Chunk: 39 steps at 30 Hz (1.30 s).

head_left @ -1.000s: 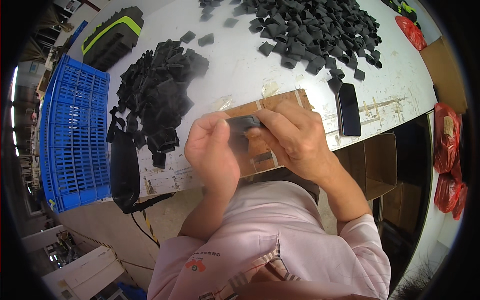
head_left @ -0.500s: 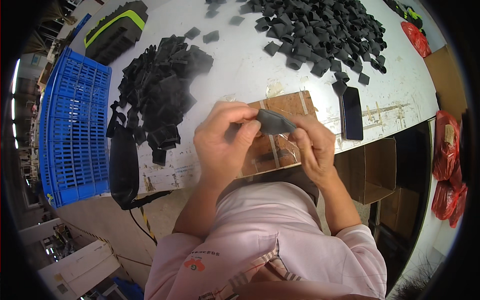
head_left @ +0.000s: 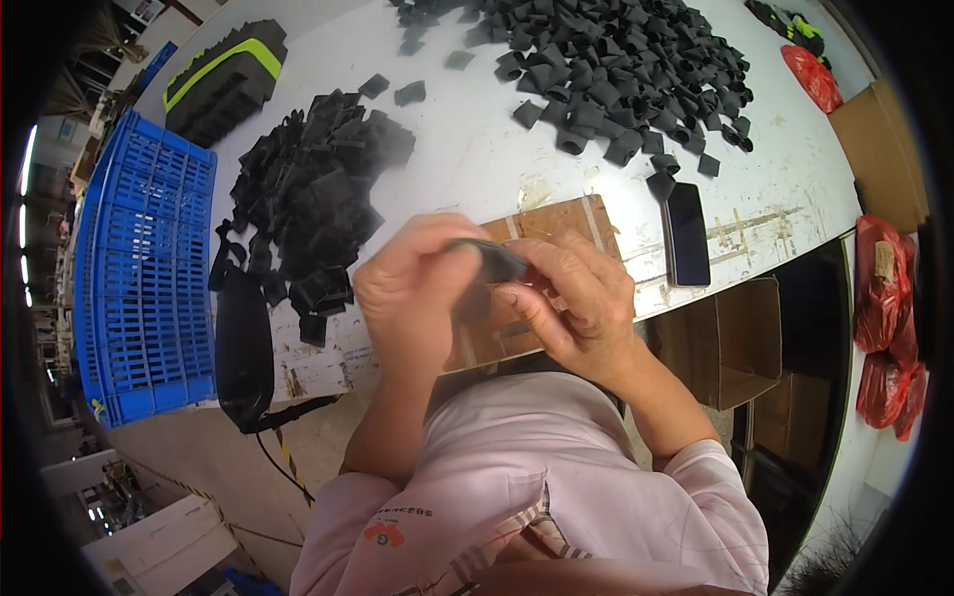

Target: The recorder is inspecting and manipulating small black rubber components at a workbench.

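Note:
A small dark grey fabric piece (head_left: 500, 262) is held between my two hands, above a brown wooden board (head_left: 564, 221) at the table's near edge. My left hand (head_left: 412, 288) is closed on its left end, somewhat blurred by motion. My right hand (head_left: 576, 298) pinches the other end with thumb and fingers. Much of the piece is hidden by my fingers. To the left lies a heap of flat dark fabric pieces (head_left: 313, 184). A larger pile of dark, loop-shaped fabric pieces (head_left: 616, 70) spreads over the far right of the table.
A blue plastic crate (head_left: 149, 268) stands at the left edge, beside a black elongated object (head_left: 244, 343). A dark stack with a yellow-green band (head_left: 227, 79) lies behind. A phone (head_left: 688, 235) rests right of the board. Below right is an open cardboard box (head_left: 745, 343); red bags (head_left: 884, 288) hang farther right.
My hands have drawn closer together, and the fabric piece has shifted left and slightly down. My right hand has changed its grip, its fingers now over the piece.

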Each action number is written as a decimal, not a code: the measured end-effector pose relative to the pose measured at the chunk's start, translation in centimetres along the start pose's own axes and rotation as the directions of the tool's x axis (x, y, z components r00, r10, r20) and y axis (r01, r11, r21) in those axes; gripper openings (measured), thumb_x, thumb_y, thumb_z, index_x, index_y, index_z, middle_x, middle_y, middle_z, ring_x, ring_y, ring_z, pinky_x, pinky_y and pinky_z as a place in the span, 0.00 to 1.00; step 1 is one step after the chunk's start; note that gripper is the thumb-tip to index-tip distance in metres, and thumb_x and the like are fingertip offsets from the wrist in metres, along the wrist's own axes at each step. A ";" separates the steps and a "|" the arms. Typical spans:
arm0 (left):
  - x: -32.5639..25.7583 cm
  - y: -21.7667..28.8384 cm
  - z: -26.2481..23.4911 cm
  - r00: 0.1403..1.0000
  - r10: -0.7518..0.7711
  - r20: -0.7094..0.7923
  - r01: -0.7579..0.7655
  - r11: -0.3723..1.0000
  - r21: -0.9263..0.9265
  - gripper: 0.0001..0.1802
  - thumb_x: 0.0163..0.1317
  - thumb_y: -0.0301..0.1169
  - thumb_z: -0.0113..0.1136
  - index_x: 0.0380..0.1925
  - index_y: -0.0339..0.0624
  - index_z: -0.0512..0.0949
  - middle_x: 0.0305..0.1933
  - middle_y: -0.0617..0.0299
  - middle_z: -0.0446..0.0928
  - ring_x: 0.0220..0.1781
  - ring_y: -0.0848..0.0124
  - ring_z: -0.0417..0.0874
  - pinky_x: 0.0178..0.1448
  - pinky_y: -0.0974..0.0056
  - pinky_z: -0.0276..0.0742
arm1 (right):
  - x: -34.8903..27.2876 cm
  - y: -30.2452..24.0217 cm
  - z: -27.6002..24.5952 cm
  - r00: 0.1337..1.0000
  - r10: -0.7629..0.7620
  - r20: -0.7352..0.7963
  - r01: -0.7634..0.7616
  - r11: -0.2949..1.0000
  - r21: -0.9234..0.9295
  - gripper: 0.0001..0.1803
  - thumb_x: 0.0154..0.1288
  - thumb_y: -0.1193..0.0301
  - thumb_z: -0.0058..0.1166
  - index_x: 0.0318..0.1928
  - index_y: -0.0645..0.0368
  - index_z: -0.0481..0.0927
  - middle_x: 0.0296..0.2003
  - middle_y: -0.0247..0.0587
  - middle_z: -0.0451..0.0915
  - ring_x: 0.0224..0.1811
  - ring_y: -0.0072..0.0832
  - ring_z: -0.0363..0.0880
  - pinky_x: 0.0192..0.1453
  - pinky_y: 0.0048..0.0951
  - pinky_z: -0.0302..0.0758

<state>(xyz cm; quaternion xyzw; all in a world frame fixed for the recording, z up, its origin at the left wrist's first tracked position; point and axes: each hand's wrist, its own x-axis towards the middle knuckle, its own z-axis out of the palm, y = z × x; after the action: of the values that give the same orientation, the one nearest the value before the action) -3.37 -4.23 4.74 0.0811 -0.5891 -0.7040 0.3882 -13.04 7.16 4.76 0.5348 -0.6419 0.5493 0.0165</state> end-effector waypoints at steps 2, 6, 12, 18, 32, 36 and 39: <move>-0.4 -0.3 -0.1 0.985 -0.158 -0.070 0.127 0.938 -0.324 0.06 0.55 0.19 0.48 0.32 0.32 0.74 0.36 0.55 0.76 0.38 0.70 0.76 0.46 0.67 0.71 | 0.4 -0.1 0.2 0.999 -0.035 -0.042 0.035 0.999 -0.020 0.12 0.47 0.75 0.59 0.35 0.64 0.74 0.21 0.40 0.70 0.19 0.32 0.69 0.20 0.28 0.67; -1.4 -1.1 0.1 0.949 -0.295 -0.112 0.225 0.881 -0.417 0.05 0.59 0.25 0.50 0.33 0.35 0.72 0.33 0.55 0.72 0.40 0.67 0.70 0.49 0.63 0.66 | 1.0 0.1 0.4 0.989 -0.141 -0.054 0.128 0.972 -0.199 0.11 0.44 0.78 0.58 0.31 0.64 0.74 0.19 0.38 0.67 0.19 0.31 0.68 0.19 0.29 0.66; -2.2 -1.8 0.3 0.952 -0.275 -0.132 0.207 0.900 -0.384 0.05 0.59 0.24 0.50 0.34 0.35 0.72 0.37 0.55 0.73 0.42 0.68 0.73 0.49 0.63 0.67 | 0.0 1.7 1.1 0.973 -0.229 -0.018 0.212 0.924 -0.317 0.12 0.37 0.80 0.55 0.28 0.63 0.73 0.19 0.38 0.66 0.20 0.32 0.67 0.19 0.30 0.65; -1.2 -0.8 0.3 0.986 -0.154 -0.060 0.153 0.988 -0.017 0.11 0.57 0.21 0.48 0.40 0.29 0.71 0.42 0.51 0.74 0.43 0.70 0.73 0.52 0.67 0.65 | -2.3 2.3 -1.0 0.999 -0.031 0.011 0.033 0.974 -0.225 0.13 0.40 0.79 0.55 0.32 0.64 0.73 0.20 0.40 0.68 0.20 0.34 0.68 0.22 0.31 0.66; -0.3 -0.6 -0.7 0.989 0.144 0.036 -0.141 0.841 0.522 0.05 0.47 0.17 0.58 0.26 0.34 0.75 0.27 0.58 0.75 0.28 0.72 0.74 0.33 0.72 0.70 | 1.4 1.2 -1.2 0.968 -0.129 0.217 0.183 0.950 -0.252 0.08 0.41 0.79 0.54 0.26 0.63 0.71 0.18 0.40 0.65 0.19 0.32 0.68 0.18 0.29 0.63; -3.2 -2.9 -3.0 0.991 0.071 -0.113 0.035 0.680 0.733 0.05 0.49 0.19 0.56 0.28 0.34 0.75 0.27 0.57 0.74 0.26 0.70 0.76 0.32 0.71 0.71 | 7.2 1.2 -4.7 0.878 0.469 0.095 -0.448 0.735 0.509 0.16 0.60 0.59 0.50 0.27 0.60 0.76 0.17 0.33 0.72 0.18 0.18 0.67 0.19 0.20 0.61; -5.6 -5.1 -2.9 0.997 -0.065 -0.032 0.061 0.515 0.855 0.13 0.45 0.21 0.56 0.35 0.35 0.72 0.36 0.53 0.70 0.35 0.60 0.74 0.38 0.63 0.72 | 5.7 3.9 -3.4 0.891 0.438 -0.122 -0.405 0.886 0.225 0.23 0.62 0.54 0.44 0.35 0.64 0.77 0.16 0.28 0.69 0.16 0.14 0.64 0.18 0.14 0.59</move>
<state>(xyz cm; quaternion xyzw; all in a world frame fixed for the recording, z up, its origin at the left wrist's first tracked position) -0.15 -2.84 -2.63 0.2812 -0.8564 -0.3373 0.2714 -20.15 5.15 6.87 0.3327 -0.6827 0.6427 -0.1013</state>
